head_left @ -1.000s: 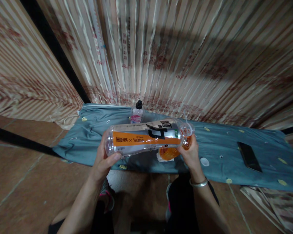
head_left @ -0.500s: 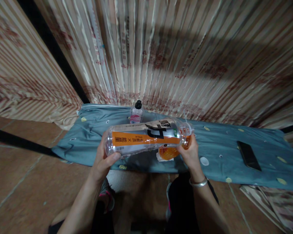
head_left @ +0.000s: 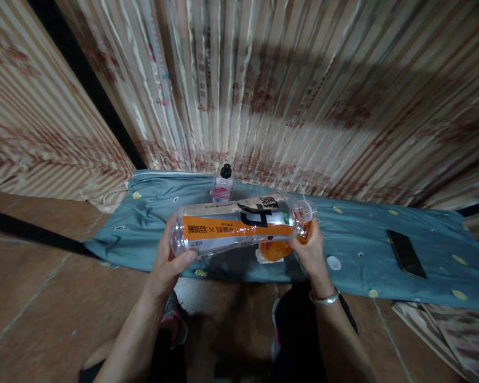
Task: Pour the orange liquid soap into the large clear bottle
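A large clear drink bottle (head_left: 239, 226) with a silver and orange label lies nearly level in the air, its neck to the right. My left hand (head_left: 171, 260) is closed around its base, thumb on the near side. My right hand (head_left: 309, 247) is closed at the neck end, on a clear container of orange liquid (head_left: 277, 250). The container sits partly behind the bottle; its rim overlaps the bottle's mouth, and a thin clear strip sticks up there. The right fingers are mostly hidden. Beneath the container shows some white paper (head_left: 269, 260).
A bench with a blue-green cloth (head_left: 355, 234) runs across. On it are a small clear bottle with a black top (head_left: 222, 186), a white round cap (head_left: 334, 263) and a black phone (head_left: 406, 254). A striped curtain (head_left: 239, 96) hangs behind; dark metal bars (head_left: 88, 80) stand at left.
Almost nothing differs. The bottle has turned very slightly about its length, and both hands keep their places.
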Action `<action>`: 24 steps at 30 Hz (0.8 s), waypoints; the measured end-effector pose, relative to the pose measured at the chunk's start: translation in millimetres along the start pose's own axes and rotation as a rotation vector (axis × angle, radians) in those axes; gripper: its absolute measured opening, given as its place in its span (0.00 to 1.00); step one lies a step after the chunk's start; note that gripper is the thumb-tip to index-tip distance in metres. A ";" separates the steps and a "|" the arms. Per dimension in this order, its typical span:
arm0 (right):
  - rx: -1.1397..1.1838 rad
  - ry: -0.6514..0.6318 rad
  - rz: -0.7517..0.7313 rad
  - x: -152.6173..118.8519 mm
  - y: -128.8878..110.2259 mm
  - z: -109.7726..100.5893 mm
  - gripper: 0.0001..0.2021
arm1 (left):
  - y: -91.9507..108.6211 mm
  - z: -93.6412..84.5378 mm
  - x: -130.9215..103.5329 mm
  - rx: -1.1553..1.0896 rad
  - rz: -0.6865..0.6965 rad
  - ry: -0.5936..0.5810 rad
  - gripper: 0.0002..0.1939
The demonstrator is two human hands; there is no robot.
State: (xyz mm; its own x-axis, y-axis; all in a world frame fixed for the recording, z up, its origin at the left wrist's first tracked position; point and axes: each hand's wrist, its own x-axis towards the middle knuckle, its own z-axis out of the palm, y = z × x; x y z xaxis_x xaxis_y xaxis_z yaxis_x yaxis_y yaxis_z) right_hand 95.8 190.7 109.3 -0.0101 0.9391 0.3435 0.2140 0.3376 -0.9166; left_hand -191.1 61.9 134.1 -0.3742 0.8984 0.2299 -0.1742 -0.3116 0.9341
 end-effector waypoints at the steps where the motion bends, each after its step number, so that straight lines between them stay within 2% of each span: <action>1: -0.002 0.000 -0.002 -0.1 -0.2 0.1 0.30 | 0.1 0.0 -0.2 0.000 -0.002 -0.003 0.40; 24: -0.011 0.020 -0.008 0.3 2.4 1.3 0.29 | 4.2 -1.4 -1.8 0.036 -0.012 0.009 0.44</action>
State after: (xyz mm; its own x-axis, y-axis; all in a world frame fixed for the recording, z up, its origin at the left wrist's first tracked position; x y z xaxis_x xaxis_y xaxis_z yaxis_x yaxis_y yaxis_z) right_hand 95.1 191.9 106.9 0.0079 0.9348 0.3551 0.2245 0.3443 -0.9116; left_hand -192.4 58.5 137.3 -0.3802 0.8992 0.2167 -0.1456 -0.2895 0.9460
